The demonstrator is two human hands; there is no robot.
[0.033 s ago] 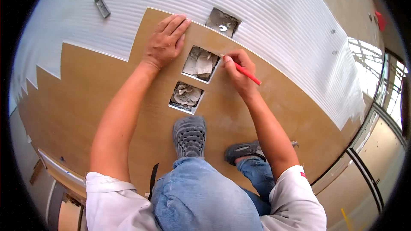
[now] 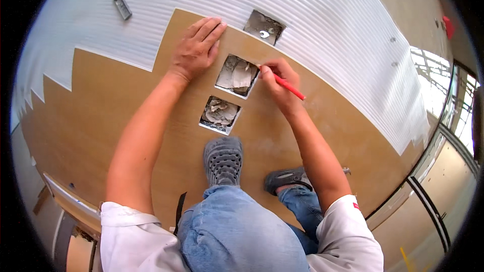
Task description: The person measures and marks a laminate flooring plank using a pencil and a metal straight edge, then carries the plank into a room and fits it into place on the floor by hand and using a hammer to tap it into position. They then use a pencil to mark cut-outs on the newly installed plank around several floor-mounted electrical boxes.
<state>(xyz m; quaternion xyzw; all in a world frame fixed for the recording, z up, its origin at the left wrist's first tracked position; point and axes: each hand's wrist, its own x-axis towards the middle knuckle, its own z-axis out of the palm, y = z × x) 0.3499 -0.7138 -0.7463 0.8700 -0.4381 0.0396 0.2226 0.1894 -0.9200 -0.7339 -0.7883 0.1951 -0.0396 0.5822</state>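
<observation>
A large brown board (image 2: 136, 100) with a stepped edge lies under both hands. It has two square cutouts: the upper cutout (image 2: 236, 75) and the lower cutout (image 2: 220, 115), each showing rough grey and whitish material inside. My left hand (image 2: 194, 53) rests flat on the board near its far edge, fingers stretched out, left of the upper cutout. My right hand (image 2: 280, 81) grips a red pencil (image 2: 290, 88), its tip at the upper right corner of that cutout. Beyond the board's edge, a third square hole (image 2: 264, 27) with a small white piece shows in the white ridged sheet (image 2: 322, 25).
A grey angled metal tool (image 2: 121, 6) lies on the ridged sheet at the far left. My grey clogs (image 2: 223, 161) stand on the board below the cutouts. A black strap (image 2: 180, 210) is beside my knee. Framed panels (image 2: 428, 186) and a red object (image 2: 447, 27) are at the right.
The pencil tip has shifted very slightly left along the cutout's corner, together with my right hand. My left hand stays in place.
</observation>
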